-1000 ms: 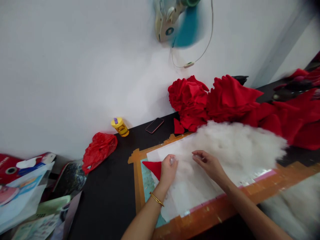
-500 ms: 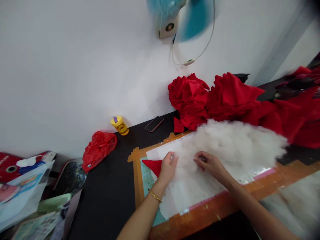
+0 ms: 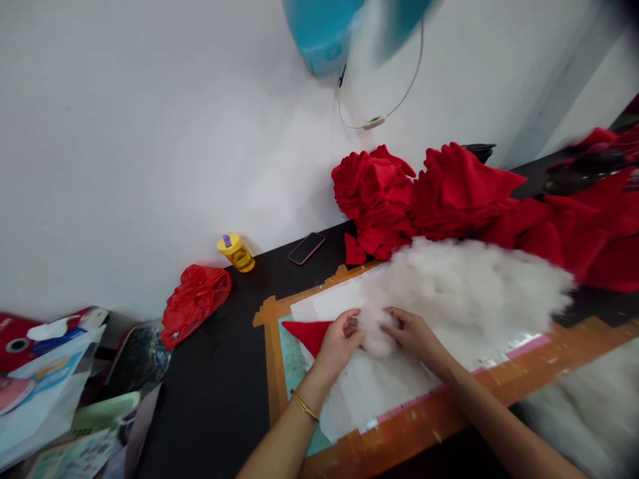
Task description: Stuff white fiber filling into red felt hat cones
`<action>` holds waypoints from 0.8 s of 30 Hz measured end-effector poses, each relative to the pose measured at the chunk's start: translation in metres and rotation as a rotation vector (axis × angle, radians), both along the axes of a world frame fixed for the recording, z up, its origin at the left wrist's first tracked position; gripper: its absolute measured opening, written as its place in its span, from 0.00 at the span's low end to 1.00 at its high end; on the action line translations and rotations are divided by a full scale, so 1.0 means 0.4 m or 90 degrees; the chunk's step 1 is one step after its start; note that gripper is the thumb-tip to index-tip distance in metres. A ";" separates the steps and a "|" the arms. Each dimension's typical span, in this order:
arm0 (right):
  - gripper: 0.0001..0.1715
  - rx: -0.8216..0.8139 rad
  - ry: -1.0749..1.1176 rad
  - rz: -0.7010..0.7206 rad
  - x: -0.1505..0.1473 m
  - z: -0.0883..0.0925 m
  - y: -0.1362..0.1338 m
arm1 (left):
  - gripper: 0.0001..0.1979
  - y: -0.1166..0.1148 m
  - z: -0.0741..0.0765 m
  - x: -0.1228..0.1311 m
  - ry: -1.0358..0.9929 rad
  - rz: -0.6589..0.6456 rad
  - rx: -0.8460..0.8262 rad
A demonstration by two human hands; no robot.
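Between my two hands is a small tuft of white fibre stuffing [image 3: 375,332]. The curled fingers of my left hand [image 3: 340,344] grip its left side; a gold bangle is on that wrist. My right hand [image 3: 413,336] pinches the tuft's right side, its fingertips partly sunk in the fluff. A pointed red fabric piece [image 3: 308,334] lies just left of my left hand, which covers its right end. Behind and right of my right hand spreads a large heap of white stuffing [image 3: 479,286].
White sheets [image 3: 344,406] lie on a work area edged with brown tape [image 3: 273,359]. Piles of red fabric [image 3: 374,199] stand behind. A phone [image 3: 306,249], a yellow-lidded jar [image 3: 236,253] and a red plastic bag [image 3: 196,303] sit along the wall, under a blurred blue fan [image 3: 324,40].
My right hand has moved slightly left and its fingers have closed on the tuft. My left fingers have shifted right onto the stuffing. The view has tilted a little.
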State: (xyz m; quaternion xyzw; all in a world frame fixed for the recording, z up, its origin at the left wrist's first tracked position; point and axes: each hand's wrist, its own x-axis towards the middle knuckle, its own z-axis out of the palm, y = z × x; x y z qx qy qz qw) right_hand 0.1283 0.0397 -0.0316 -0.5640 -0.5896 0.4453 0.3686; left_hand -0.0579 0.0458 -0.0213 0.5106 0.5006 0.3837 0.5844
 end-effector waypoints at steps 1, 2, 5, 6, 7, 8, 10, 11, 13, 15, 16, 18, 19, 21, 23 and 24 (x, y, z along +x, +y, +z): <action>0.17 0.007 0.009 0.019 -0.002 0.008 -0.003 | 0.19 0.000 -0.002 0.002 0.008 0.002 -0.002; 0.16 0.024 0.007 0.036 -0.006 0.018 -0.007 | 0.15 0.000 -0.004 0.007 0.017 0.010 0.001; 0.16 0.061 -0.037 0.074 -0.025 0.044 -0.021 | 0.05 0.001 -0.004 0.025 0.060 0.043 0.023; 0.17 0.064 -0.055 0.075 -0.029 0.047 -0.025 | 0.03 0.001 -0.002 0.028 0.075 0.046 0.028; 0.16 0.068 -0.065 0.072 -0.031 0.047 -0.027 | 0.02 0.001 0.003 0.030 0.088 0.041 0.030; 0.14 0.077 -0.068 0.067 -0.030 0.044 -0.027 | 0.05 0.000 0.009 0.028 0.101 0.032 0.031; 0.10 0.100 -0.060 0.052 -0.017 0.031 -0.024 | 0.10 -0.004 0.022 0.016 0.121 0.012 0.033; 0.10 0.105 -0.055 0.043 -0.007 0.023 -0.020 | 0.12 -0.005 0.029 0.007 0.131 0.006 0.036; 0.11 0.097 -0.062 0.031 0.013 0.008 -0.012 | 0.14 -0.009 0.039 -0.013 0.149 0.001 0.047; 0.12 0.088 -0.088 0.027 0.029 0.000 -0.007 | 0.11 -0.011 0.044 -0.029 0.163 -0.006 0.059; 0.12 0.089 -0.104 0.039 0.034 0.000 -0.006 | 0.09 -0.011 0.043 -0.035 0.167 -0.009 0.064; 0.14 0.113 -0.143 0.076 0.041 0.006 -0.013 | 0.16 -0.011 0.038 -0.045 0.175 -0.008 0.082; 0.19 0.129 -0.168 0.097 0.046 0.014 -0.020 | 0.21 -0.011 0.034 -0.049 0.179 -0.002 0.093; 0.33 0.158 -0.229 0.126 0.063 0.038 -0.045 | 0.23 -0.014 0.027 -0.061 0.190 0.016 0.113; 0.41 0.186 -0.290 0.114 0.090 0.070 -0.074 | 0.20 -0.020 0.023 -0.076 0.199 0.023 0.122; 0.41 0.208 -0.312 0.101 0.104 0.088 -0.087 | 0.19 -0.025 0.022 -0.083 0.205 0.022 0.124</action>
